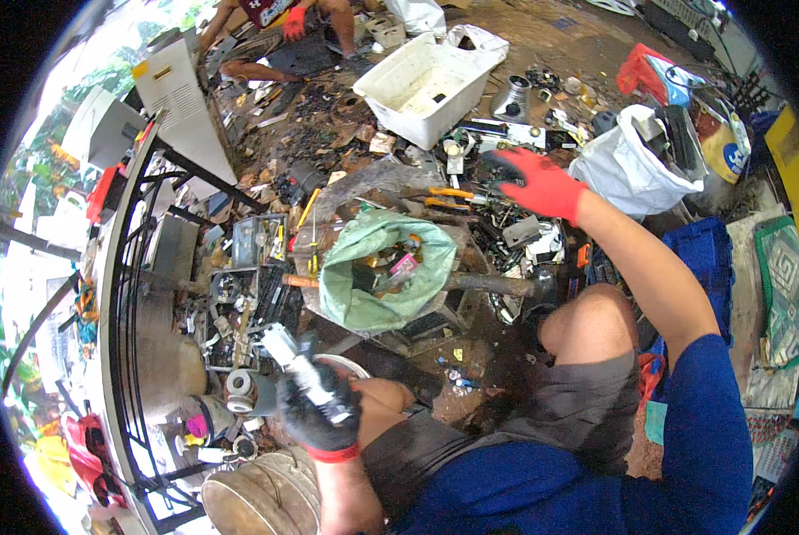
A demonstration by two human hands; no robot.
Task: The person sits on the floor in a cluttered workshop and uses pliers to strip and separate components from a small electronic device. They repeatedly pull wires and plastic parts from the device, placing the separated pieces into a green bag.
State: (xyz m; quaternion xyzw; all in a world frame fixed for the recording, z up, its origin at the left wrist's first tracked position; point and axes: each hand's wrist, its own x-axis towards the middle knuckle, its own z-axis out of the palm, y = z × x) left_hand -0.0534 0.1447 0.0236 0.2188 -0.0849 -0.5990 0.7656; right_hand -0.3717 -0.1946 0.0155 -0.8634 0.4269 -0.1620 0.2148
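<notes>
Left hand point(319, 415), in a dark glove with a red cuff, was closed around a small grey-and-white metal part point(300, 364), held above the left knee. Right hand point(538, 183), in a red glove, was stretched forward with fingers spread, over scattered scrap just beyond the green sack point(377, 267) of mixed pieces. White tub point(422, 85) stood farther off.

This is an outdoor scrap-sorting yard: bare dirt ground point(542, 36) strewn with broken electronics, a white plastic tub point(422, 85), bulging sacks point(636, 165) of salvaged parts, and scattered hand tools.
</notes>
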